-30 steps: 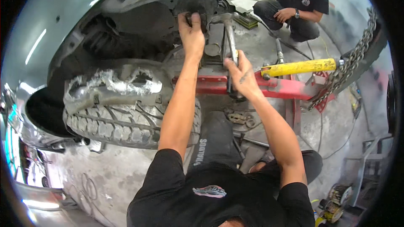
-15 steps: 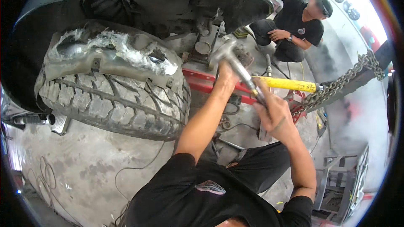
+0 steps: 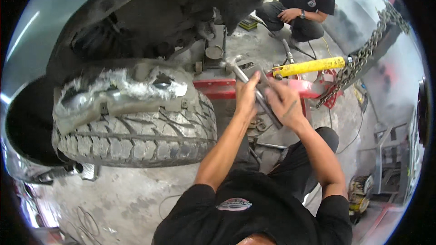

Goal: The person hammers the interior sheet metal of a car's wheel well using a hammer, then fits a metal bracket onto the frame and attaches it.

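A steel hammer (image 3: 262, 102) slants between my hands, its head up and left, its handle end down and right. My left hand (image 3: 245, 94) is closed around the hammer near the head, thumb raised. Against that thumb is a dark flat metal block (image 3: 259, 73). My right hand (image 3: 285, 102) is beside the handle and the block's lower edge; its fingers are curled but blurred, so its grip is unclear. To the left, a grey panel (image 3: 86, 111) with a ragged whitish edge and holes lies over a large treaded tyre (image 3: 136, 147) under the wheel arch.
Ahead are a red steel beam (image 3: 215, 89), a yellow cylinder (image 3: 311, 66) and a heavy chain (image 3: 374, 41) along a dark arm. A co-worker (image 3: 302, 7) crouches at the far right. Tools and a cable (image 3: 86, 224) lie on the concrete floor. Metal frames (image 3: 390, 159) stand at right.
The hammer has shifted from my right hand into my left, its head now lower and further left. My right hand has loosened from the handle. The view has tilted, and the co-worker's raised arm is out of view.
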The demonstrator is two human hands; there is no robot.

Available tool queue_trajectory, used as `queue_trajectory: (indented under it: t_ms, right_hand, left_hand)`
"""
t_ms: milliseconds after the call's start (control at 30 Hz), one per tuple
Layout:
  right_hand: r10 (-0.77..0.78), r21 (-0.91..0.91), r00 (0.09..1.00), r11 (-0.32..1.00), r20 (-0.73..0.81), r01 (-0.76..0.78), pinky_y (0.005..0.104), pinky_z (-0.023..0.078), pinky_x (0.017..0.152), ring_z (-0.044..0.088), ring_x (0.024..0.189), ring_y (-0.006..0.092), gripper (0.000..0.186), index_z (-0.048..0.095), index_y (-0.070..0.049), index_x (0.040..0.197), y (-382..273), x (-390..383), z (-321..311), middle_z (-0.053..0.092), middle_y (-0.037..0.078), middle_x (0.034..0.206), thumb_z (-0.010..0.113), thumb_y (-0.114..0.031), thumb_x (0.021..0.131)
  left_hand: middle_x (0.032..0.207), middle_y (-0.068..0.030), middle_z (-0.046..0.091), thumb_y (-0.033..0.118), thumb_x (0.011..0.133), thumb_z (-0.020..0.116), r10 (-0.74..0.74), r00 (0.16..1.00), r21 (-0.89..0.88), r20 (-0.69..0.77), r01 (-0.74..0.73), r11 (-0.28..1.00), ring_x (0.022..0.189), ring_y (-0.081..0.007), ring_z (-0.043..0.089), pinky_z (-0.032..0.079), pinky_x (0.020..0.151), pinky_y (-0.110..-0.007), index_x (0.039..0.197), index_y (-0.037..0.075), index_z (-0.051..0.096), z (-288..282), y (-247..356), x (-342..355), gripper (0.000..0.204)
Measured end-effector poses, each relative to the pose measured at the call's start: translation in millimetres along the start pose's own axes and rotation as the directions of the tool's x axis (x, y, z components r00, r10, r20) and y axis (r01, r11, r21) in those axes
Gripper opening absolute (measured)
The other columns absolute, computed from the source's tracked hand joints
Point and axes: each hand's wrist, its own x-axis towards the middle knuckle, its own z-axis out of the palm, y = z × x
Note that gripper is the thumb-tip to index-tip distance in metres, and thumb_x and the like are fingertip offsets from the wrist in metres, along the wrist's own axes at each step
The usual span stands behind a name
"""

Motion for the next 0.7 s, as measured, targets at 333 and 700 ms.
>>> queue_trajectory:
  t_ms: [333,700]
  right_hand:
    - [0.552,0.951,0.775,-0.140,0.307,-0.277,0.0363,0.054,0.090,0.063,0.108,0.0194,0.049,0.055,-0.004,0.136,57,-1,96,0.064,0.010,0.121,0.064,-0.037,0.101]
    - [0.338,0.972,0.912,0.085,-0.233,0.217,0.0369,0.052,0.092,0.063,0.105,0.0196,0.046,0.050,-0.007,0.146,57,135,13,0.064,0.006,0.121,0.054,-0.030,0.106]
  left_hand:
    - [0.114,-0.0117,0.066,0.035,0.101,0.067,0.197,0.961,0.623,0.192,-0.275,0.733,0.105,-0.0200,0.063,0.050,0.092,-0.035,0.126,-0.002,0.056,12,28,-20,0.046]
    - [0.086,-0.0058,0.056,0.024,0.105,0.058,0.388,0.918,0.619,-0.084,-0.257,0.742,0.060,-0.0135,0.051,0.043,0.047,-0.028,0.132,0.006,0.042,43,122,-54,0.036]
